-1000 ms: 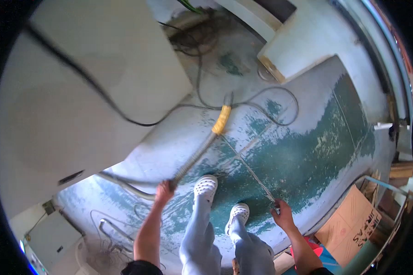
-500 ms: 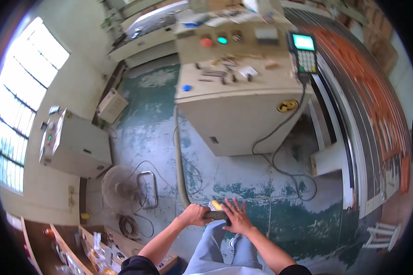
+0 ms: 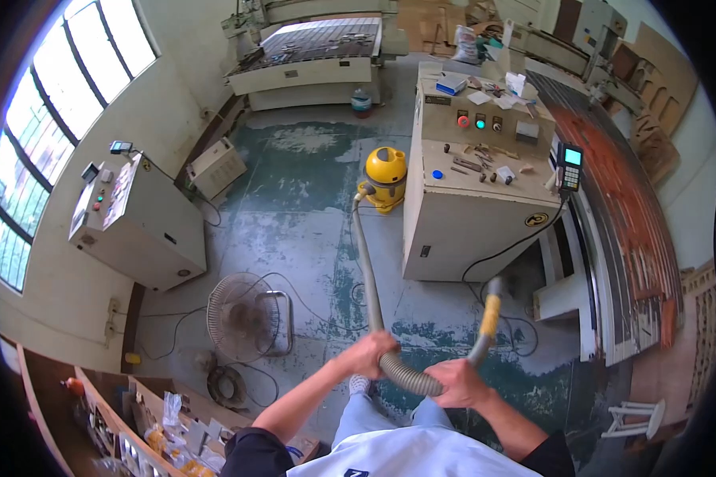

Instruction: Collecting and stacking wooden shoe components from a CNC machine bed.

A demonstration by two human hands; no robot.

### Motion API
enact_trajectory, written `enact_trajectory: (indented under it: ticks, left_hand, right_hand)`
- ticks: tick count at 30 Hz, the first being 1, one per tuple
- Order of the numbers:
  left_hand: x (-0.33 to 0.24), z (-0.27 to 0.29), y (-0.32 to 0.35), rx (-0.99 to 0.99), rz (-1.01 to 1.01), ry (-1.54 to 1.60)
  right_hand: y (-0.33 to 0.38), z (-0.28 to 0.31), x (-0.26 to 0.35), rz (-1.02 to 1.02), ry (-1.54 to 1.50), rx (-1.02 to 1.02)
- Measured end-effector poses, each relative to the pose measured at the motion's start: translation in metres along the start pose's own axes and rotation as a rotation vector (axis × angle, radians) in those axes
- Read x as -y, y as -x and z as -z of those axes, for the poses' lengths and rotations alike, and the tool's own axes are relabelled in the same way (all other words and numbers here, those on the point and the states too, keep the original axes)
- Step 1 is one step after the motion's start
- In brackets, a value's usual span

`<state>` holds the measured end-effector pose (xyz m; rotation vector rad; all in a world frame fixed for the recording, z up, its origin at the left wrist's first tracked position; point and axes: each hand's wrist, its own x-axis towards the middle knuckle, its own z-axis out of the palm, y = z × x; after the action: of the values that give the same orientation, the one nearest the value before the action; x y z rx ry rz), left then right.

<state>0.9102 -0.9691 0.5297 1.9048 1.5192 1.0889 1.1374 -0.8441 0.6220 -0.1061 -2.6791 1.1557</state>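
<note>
A grey ribbed vacuum hose (image 3: 410,375) sags in a curve between my two hands. My left hand (image 3: 376,350) is wrapped round it where it comes down from a yellow vacuum cleaner (image 3: 386,175) on the floor. Farther along, my right hand (image 3: 458,383) grips the hose close to its free end. Beyond that hand the hose's end piece (image 3: 489,318), wrapped in yellow, points up and away, its grey tip blurred in front of the control cabinet.
The beige control cabinet (image 3: 469,230) stands ahead, small tools on top and a handheld controller (image 3: 569,165) at its right. A floor fan (image 3: 243,316) with trailing cords is at left. A slatted machine bed (image 3: 620,238) runs along the right, near a white stool (image 3: 632,419). Wooden shelving (image 3: 115,421) fills the lower left.
My right hand has gone from spread fingers to a grip on the hose, and its yellow-wrapped end now extends forward. The view has tilted up, bringing the vacuum cleaner into sight.
</note>
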Motion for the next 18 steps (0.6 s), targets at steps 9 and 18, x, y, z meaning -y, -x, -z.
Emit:
enact_trajectory:
  ticks: [9, 18]
  left_hand:
    - [0.152, 0.098, -0.018, -0.102, 0.209, -0.241]
    - [0.101, 0.157, 0.138, -0.278, 0.534, -0.28]
  right_hand:
    - [-0.046, 0.081, 0.161, -0.197, 0.205, -0.076]
    - [-0.051, 0.046, 0.103, -0.32, 0.228, -0.05]
